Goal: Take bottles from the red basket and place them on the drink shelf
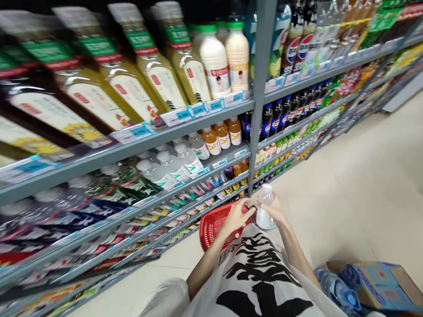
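A clear drink bottle (pixel 264 216) with a white cap and pale label is upright in front of my body. My right hand (pixel 275 208) is wrapped around its side. To the left of the bottle, my left hand (pixel 238 214) has its thumb and fingers apart, with nothing seen between them. Below the left hand is a red shopping basket (pixel 207 226) with round holes in it, partly covered by my left forearm and shirt. Whether the left hand touches the basket's dark handle I cannot tell.
Grey store shelves (pixel 211 115) full of bottled drinks run along my left and ahead. A shelf post (pixel 261 88) stands just beyond my hands. Large water bottles (pixel 340 288) and a blue cardboard box (pixel 380 281) are on the floor at lower right.
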The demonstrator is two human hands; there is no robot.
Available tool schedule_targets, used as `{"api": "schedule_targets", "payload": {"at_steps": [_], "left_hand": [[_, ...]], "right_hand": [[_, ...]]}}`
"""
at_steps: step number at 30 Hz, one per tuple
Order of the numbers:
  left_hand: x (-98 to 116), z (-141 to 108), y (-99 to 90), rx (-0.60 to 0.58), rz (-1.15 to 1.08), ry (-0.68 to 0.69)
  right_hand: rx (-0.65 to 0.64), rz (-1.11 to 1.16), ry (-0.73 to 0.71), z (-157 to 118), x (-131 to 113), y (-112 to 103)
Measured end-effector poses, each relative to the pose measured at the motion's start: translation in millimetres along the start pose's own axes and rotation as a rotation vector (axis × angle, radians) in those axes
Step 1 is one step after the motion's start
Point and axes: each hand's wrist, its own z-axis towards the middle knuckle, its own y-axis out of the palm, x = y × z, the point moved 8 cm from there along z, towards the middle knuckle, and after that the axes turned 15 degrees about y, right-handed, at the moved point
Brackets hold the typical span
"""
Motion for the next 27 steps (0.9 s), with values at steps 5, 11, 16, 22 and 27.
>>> {"api": "schedule_targets", "payload": {"at_steps": [5, 11, 16, 22, 27], "left_hand": [[23, 28, -25.9, -0.064, -0.014, 0.135], [36, 31, -21.6, -0.261, -0.002, 0.155], [50, 31, -25.0, -0.200, 0.128, 0.198], [81, 57, -71.9, -0.065, 0.454, 0.266], [114, 90, -130.1, 0.074, 0.676, 0.306]], "right_hand": [[-0.173, -0.233, -0.068, -3, 25, 27], [-0.438, -0.233, -0.101, -11, 37, 55], [-0.420, -0.261, -0.140, -2, 32, 52], [-0.369, -0.323, -0.019, 6, 43, 40], [-0.364, -0.389, 0.047, 7, 57, 31]]}}
